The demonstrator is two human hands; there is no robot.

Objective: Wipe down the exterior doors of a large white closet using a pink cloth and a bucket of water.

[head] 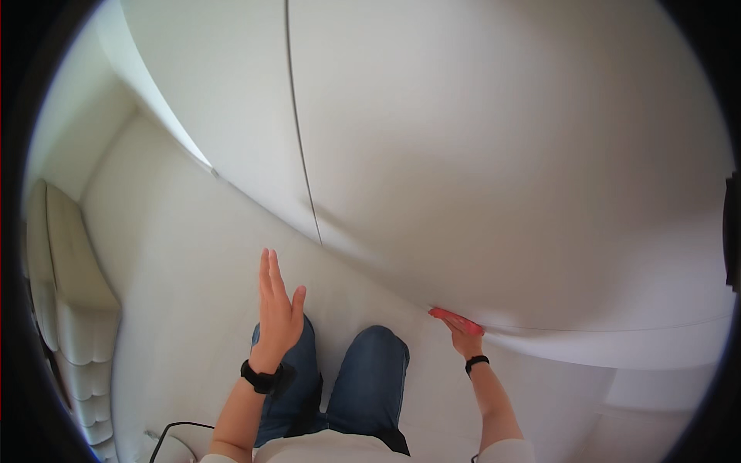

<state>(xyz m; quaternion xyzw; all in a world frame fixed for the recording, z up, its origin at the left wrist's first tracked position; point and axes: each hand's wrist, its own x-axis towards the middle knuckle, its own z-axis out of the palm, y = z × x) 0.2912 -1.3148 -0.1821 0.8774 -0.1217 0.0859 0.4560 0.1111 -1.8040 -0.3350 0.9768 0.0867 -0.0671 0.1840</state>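
Note:
My left hand (pixel 279 315) is raised above my left knee with the fingers stretched out and the thumb apart. Nothing is in it, and a black band circles the wrist. Under the flat of my right hand (pixel 468 340) lies a red cloth (pixel 457 320), against the lower part of a large, smooth white panel (pixel 463 173). Most of the cloth is hidden by the hand and by the angle. A narrow dark gap (pixel 298 133) runs down the white surface and ends near its lower edge, ahead of my left hand.
My knees in blue jeans (pixel 370 370) are bent over a pale floor (pixel 191 278). Padded, light upholstered furniture (pixel 87 324) stands at the far left. A black cable (pixel 179 423) curves at the lower left. Something black (pixel 731 231) juts in at the right rim.

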